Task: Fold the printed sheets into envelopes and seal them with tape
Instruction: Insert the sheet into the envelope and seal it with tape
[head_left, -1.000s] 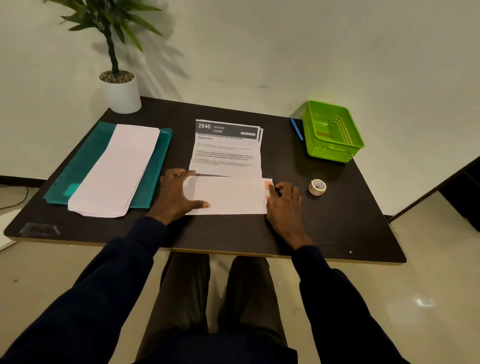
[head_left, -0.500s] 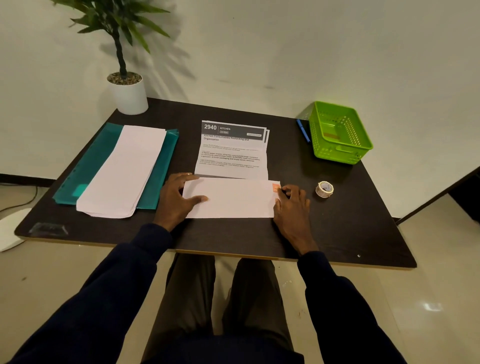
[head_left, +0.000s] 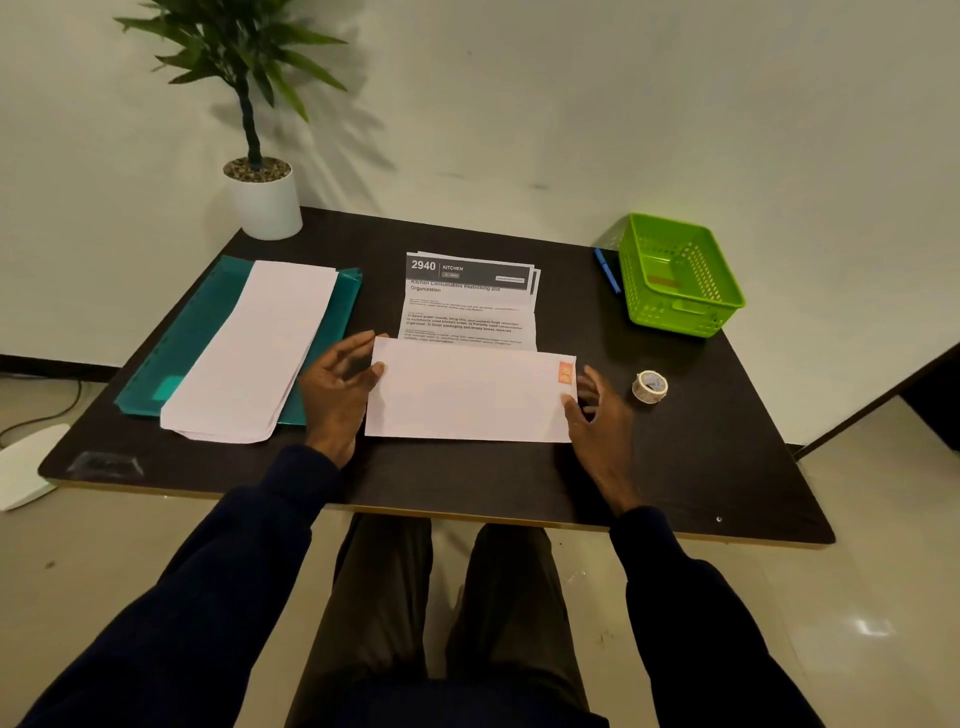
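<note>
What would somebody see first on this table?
Probably the white paper envelope with an orange stamp, in the middle, held at its ends by the left hand and right hand. Next, the green plastic basket at the far right corner and the black-headed printed sheet behind the envelope.

– What do we have nearest?
– A white envelope (head_left: 467, 397), orange stamp (head_left: 565, 373) top right. Just behind it we see creased printed sheets (head_left: 467, 312), face up; a tape roll (head_left: 649, 386) sits apart, rightward.
</note>
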